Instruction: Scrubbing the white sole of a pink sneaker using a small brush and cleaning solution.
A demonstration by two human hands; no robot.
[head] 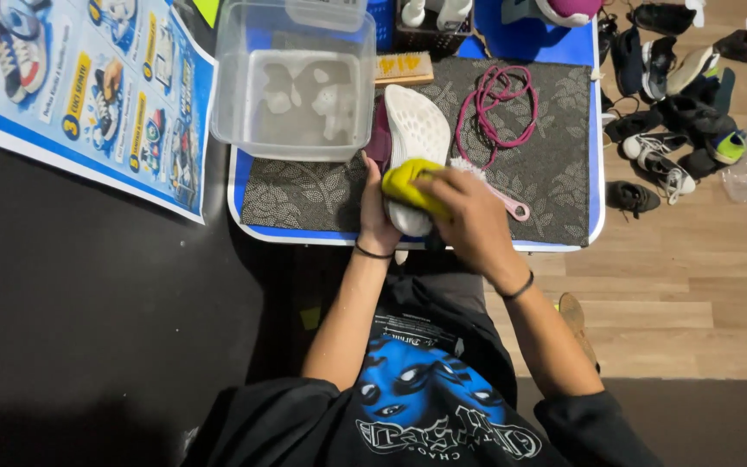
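hand – patterned mat, wood floor

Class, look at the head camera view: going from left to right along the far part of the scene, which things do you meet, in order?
Poster with shoe pictures → clear plastic tub of water → white shoe sole, held by the left hand → pink laces → pile of shoes on the wooden floor.

A white perforated rubber shoe sole meets a bright yellow cloth. Beneath lies a grey leaf-patterned fabric mat on a blue white-edged table. Tangled pink laces sit beside a clear plastic tub.
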